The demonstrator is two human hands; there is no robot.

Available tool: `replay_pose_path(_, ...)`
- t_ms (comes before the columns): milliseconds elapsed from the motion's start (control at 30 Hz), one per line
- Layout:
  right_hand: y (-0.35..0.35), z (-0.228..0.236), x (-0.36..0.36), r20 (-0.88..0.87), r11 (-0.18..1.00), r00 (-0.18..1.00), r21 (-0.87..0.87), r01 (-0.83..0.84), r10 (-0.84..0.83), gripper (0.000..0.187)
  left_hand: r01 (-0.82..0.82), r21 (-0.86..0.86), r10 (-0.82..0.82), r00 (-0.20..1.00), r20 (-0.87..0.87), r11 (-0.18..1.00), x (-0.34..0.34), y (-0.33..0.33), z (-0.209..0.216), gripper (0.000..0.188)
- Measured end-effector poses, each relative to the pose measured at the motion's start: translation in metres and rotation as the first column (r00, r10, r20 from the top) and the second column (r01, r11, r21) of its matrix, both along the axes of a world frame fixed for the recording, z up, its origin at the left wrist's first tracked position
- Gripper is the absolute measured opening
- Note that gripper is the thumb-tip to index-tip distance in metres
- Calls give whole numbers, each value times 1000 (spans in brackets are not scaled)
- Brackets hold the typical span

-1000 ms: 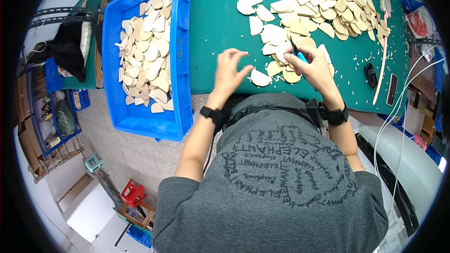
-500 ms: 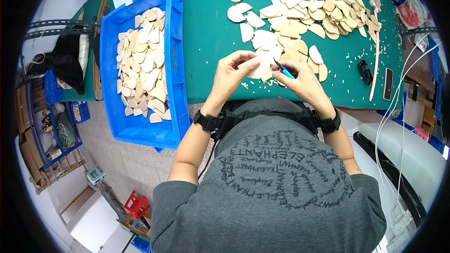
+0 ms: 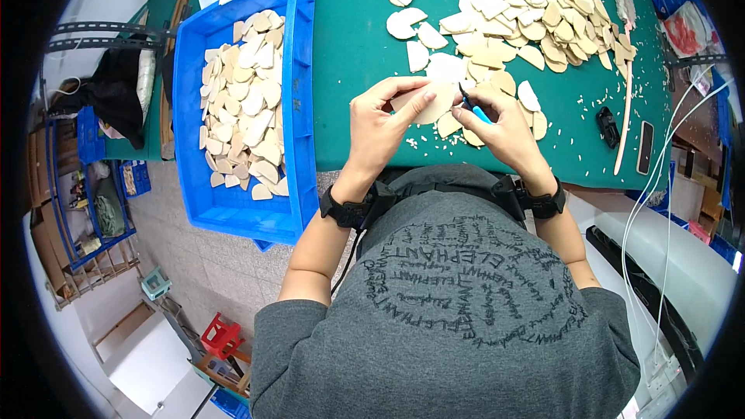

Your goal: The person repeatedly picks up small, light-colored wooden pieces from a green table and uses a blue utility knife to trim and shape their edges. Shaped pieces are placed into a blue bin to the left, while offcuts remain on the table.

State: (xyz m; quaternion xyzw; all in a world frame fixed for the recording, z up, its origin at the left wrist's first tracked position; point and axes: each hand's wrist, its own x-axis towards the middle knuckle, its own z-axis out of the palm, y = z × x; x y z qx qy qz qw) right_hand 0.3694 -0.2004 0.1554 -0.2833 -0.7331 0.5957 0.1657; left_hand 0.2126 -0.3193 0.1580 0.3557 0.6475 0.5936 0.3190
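Observation:
My left hand (image 3: 374, 122) pinches a flat beige piece (image 3: 436, 105) with a rounded edge between thumb and fingers, above the table's near edge. My right hand (image 3: 506, 130) is closed around small blue-handled snips (image 3: 480, 115). Their dark tips point away from me, close to the right edge of the held piece; whether they touch it I cannot tell. Around and beyond my hands lie more flat beige pieces (image 3: 503, 81), many half-round. Small pale scraps (image 3: 423, 142) are scattered on the green table below the held piece.
A large pile of similar pieces (image 3: 543, 8) covers the far right of the green table (image 3: 349, 46). To my left stands a blue crate (image 3: 301, 101) holding many pieces. At right lie a long-handled brush (image 3: 623, 93), a black object (image 3: 607, 126) and a phone (image 3: 645, 147).
The held piece has turned and lifted, so more of its rounded face shows. The snips now point more upright beside it. The whole view has shifted slightly.

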Motion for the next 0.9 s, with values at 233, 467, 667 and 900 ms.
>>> replay_pose_path(233, 2, 4, -3, 33, 998, 999, 70, -1, -2, 22, -21, -20, 18, 990, -137, 1000, 3, 2, 8, 21)
replay_pose_path(467, 5, 6, -2, 178, 995, 983, 79, -57, 42, 20, -33, -1, 31, 962, -272, 999, 1, 3, 9, 18)
replay_pose_path(667, 8, 12, -5, 198, 993, 978, 80, -81, 64, 19, -25, -20, 18, 958, -286, 1000, 0, 4, 13, 17)
replay_pose_path(900, 10, 5, -7, 200, 998, 978, 17, -65, 60, 17, -23, -31, 13, 962, -273, 999, -3, 4, 13, 18)
